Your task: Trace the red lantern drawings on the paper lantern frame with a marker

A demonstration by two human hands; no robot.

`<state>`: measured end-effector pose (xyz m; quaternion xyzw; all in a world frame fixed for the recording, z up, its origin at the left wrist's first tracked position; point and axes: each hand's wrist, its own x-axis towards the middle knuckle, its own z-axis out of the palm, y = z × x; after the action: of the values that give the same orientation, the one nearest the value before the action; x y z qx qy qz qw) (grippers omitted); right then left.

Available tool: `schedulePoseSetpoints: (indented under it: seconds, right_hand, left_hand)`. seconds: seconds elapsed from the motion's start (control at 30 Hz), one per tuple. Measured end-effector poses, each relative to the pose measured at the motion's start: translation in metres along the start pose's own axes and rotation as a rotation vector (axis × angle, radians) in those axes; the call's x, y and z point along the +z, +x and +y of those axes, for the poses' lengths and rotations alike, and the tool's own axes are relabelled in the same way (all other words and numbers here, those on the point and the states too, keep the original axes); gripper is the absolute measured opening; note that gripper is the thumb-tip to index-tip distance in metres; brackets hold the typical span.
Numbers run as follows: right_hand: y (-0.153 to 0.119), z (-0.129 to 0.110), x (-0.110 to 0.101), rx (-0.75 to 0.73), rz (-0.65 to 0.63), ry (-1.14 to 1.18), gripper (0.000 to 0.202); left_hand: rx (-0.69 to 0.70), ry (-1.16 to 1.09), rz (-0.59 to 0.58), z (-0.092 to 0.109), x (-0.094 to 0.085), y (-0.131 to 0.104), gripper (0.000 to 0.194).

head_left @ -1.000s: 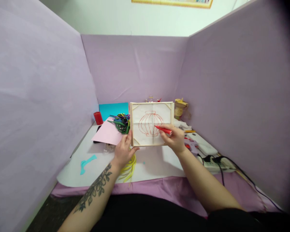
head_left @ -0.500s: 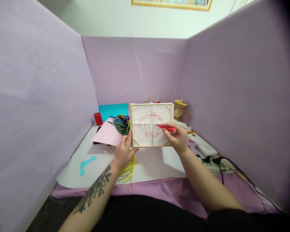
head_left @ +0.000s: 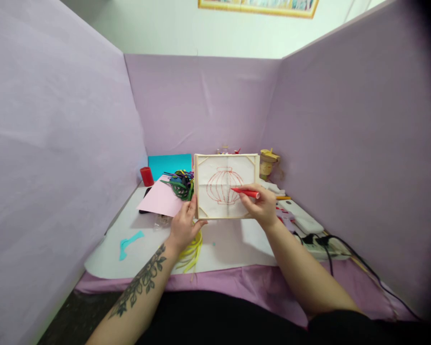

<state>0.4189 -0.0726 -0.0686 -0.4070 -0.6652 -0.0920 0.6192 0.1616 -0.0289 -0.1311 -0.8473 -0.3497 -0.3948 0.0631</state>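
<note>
My left hand [head_left: 185, 223] grips the lower left corner of a wooden-framed canvas [head_left: 208, 165], thumb along its bottom edge. The canvas is held up tilted above the table, its face toward me, with wooden corner braces showing. On it is a red line drawing of a lantern [head_left: 217, 188] with curved vertical ribs, over a crease or dark line down the middle. Pinched in my right hand [head_left: 261, 206] is a red marker [head_left: 249, 193], its tip at the lantern's right-hand ribs. Part of the drawing's right edge lies behind the marker and fingers.
Left of the canvas lie pink paper [head_left: 161, 200], a bundle of coloured strips [head_left: 181, 184], a blue sheet [head_left: 168, 165] and a red candle-like cylinder [head_left: 147, 177]. Yellow strips [head_left: 192, 254] lie below it. To the right are a power strip [head_left: 325, 248] with cables and a yellow-lidded cup [head_left: 268, 163].
The marker tip has moved slightly left and down across the lantern, my right hand moving with it. My left hand keeps its hold on the canvas. The whole view has shifted slightly.
</note>
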Motion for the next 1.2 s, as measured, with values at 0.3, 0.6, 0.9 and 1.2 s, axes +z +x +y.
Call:
schedulePoseSetpoints:
  seconds: [0.3,0.6,0.9,1.2]
  right_hand:
    - [0.000,-0.003,0.000,-0.017,-0.033,0.008,0.017]
    - [0.000,-0.007,-0.002,-0.006,-0.058,0.035,0.017]
    - [0.008,-0.014,-0.011,0.016,0.004,0.134,0.009]
    - [-0.051,-0.037,0.000,0.061,0.122,-0.094,0.011]
  left_hand:
    - [0.018,-0.004,0.027,0.001,0.000,0.001,0.083]
    - [0.008,0.003,0.019,0.000,0.000,0.001,0.083]
    - [0.018,0.009,0.019,-0.001,-0.002,0.000,0.085]
    - [0.006,-0.012,0.028,-0.001,-0.003,0.001,0.086]
